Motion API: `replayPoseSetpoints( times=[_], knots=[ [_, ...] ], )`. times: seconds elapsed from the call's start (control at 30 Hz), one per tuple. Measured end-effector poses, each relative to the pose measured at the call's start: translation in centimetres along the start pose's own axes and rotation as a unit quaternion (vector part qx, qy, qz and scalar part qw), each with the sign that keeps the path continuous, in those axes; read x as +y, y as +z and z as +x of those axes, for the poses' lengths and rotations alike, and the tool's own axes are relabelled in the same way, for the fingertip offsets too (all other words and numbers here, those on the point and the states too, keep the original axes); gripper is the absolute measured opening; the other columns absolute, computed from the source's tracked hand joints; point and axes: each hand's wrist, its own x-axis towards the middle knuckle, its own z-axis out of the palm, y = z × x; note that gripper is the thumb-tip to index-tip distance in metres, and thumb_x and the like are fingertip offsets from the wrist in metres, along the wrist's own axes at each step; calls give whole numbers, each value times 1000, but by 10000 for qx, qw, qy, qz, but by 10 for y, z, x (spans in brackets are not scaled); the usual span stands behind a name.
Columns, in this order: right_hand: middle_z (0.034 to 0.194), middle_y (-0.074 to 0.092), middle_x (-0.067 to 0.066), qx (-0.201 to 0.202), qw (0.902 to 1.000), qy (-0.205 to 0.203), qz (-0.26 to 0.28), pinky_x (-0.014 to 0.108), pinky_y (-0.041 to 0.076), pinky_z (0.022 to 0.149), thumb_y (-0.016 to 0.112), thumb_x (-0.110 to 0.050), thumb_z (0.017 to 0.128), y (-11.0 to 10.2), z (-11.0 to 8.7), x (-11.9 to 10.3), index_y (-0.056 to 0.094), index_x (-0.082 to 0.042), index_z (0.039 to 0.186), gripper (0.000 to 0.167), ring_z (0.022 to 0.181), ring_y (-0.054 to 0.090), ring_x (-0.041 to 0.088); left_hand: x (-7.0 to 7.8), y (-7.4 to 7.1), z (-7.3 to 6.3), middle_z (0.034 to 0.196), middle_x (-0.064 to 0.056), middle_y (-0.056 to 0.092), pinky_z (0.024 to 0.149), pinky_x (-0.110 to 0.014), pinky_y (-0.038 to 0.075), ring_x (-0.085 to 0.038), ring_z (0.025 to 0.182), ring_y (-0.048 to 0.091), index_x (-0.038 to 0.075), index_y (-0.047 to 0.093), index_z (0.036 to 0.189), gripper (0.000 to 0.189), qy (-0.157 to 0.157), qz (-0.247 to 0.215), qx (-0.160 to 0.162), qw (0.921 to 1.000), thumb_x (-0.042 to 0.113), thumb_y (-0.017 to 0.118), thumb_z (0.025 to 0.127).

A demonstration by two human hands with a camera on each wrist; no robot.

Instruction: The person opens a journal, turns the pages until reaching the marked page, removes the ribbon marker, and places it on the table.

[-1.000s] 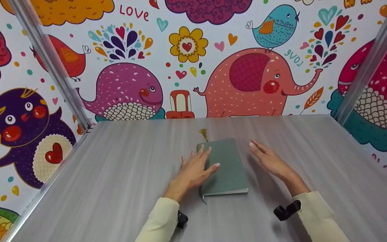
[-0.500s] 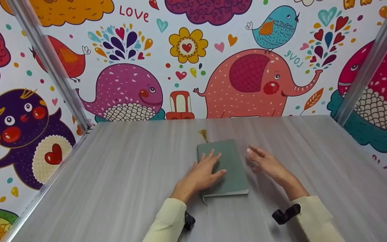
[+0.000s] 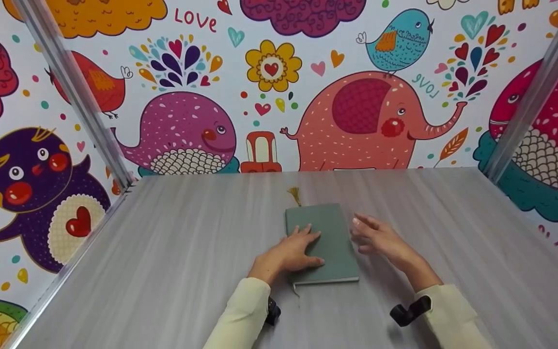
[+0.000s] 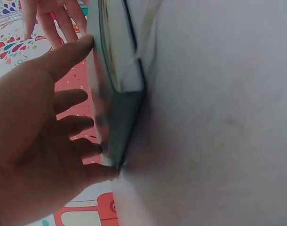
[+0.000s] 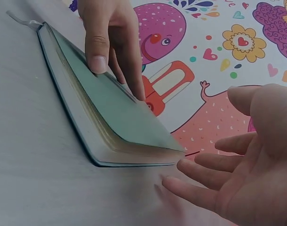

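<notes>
A green hardcover notebook [image 3: 334, 232] lies closed on the grey table. Its spine [image 4: 126, 127] and page ends show in the left wrist view. My left hand [image 3: 291, 254] rests on the left part of the cover, fingers and thumb spread. Beside the right edge, my right hand [image 3: 388, 245] hovers with loosely bent fingers and holds nothing. In the right wrist view its fingertips come close to the notebook's corner [image 5: 174, 157]; whether they touch I cannot tell. A gold tassel [image 3: 294, 196] sticks out at the far end, and a thin ribbon [image 3: 296, 290] hangs from the near end.
The grey table [image 3: 187, 252] spreads around the notebook. Behind it stands a wall [image 3: 264, 111] printed with cartoon animals, and metal posts [image 3: 80, 106] rise at both far corners. Each wrist wears a black camera mount [image 3: 410, 311].
My left hand has moved right and a little toward me, settling on the cover. The right hand has dropped lower and closer to the notebook's right edge. The notebook stays in about the same place.
</notes>
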Motion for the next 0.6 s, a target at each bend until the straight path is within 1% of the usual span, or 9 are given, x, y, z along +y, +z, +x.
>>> replayPoseSetpoints(
  times=[0.1,0.2,0.37,0.5,0.6],
  knots=[
    [158,36,27,-46,10000,-18,20,51,48,107,46,-49,104,4,1,1,23,-3,159,75,143,42,42,1,1,1,168,-8,24,126,-52,17,-31,158,14,18,40,155,71,-61,121,-32,9999,39,69,94],
    [158,36,27,-74,10000,-31,48,51,48,106,48,-49,103,7,3,2,23,-2,158,76,143,42,43,2,1,2,167,-9,25,126,-50,18,-31,157,16,18,42,154,69,-106,274,-47,9996,40,69,94],
    [159,35,25,-75,10000,33,57,48,50,105,53,-50,101,8,3,4,25,-3,158,79,144,43,41,6,0,3,167,-9,25,127,-48,17,-31,157,16,17,44,153,67,-182,492,-175,9985,41,67,95],
    [159,35,24,-66,9998,166,86,47,51,105,52,-41,104,10,4,2,26,-4,158,71,144,43,40,8,-2,3,168,-7,24,127,-47,17,-29,158,15,19,43,154,67,-268,622,-255,9974,43,66,95],
    [157,38,25,38,9993,353,82,48,51,105,53,-34,104,12,3,1,28,-3,157,66,141,45,41,9,-1,3,168,-7,24,127,-46,17,-29,157,15,20,42,154,67,-287,679,-268,9969,43,65,96]
  ],
)
